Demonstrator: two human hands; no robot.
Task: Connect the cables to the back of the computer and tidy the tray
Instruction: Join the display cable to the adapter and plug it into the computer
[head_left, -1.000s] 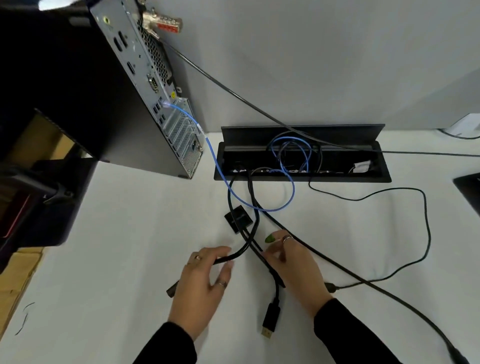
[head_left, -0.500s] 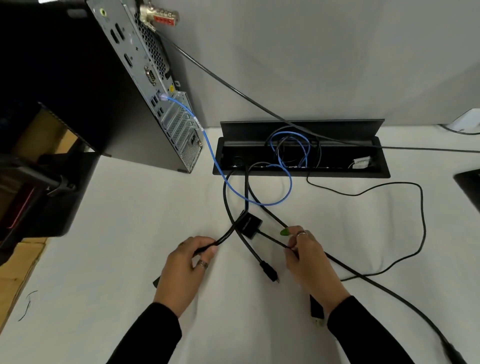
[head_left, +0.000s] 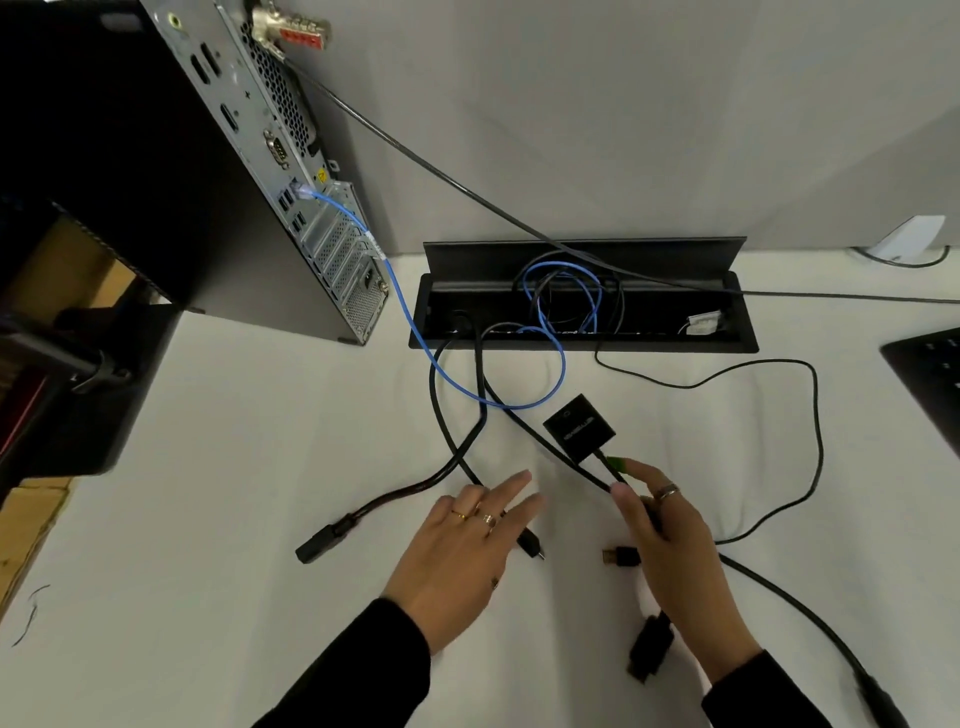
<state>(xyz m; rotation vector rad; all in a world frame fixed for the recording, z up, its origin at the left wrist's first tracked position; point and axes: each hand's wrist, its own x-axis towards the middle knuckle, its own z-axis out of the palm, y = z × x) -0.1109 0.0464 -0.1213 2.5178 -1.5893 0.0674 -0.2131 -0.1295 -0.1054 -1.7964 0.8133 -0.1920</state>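
Several loose cables (head_left: 457, 457) trail from the tray (head_left: 582, 343) beside the computer (head_left: 291, 171). Right hand (head_left: 670, 540) pinches the adapter (head_left: 579, 428) lead; left hand (head_left: 467, 540) hovers flat, empty. She should separate one plug before lifting.

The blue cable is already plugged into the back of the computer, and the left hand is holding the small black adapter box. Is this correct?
Not quite. The blue cable is indeed plugged into the back of the computer, but the head view shows the left hand open with straight fingers, holding nothing. The right hand pinches the short lead of the small black adapter box.
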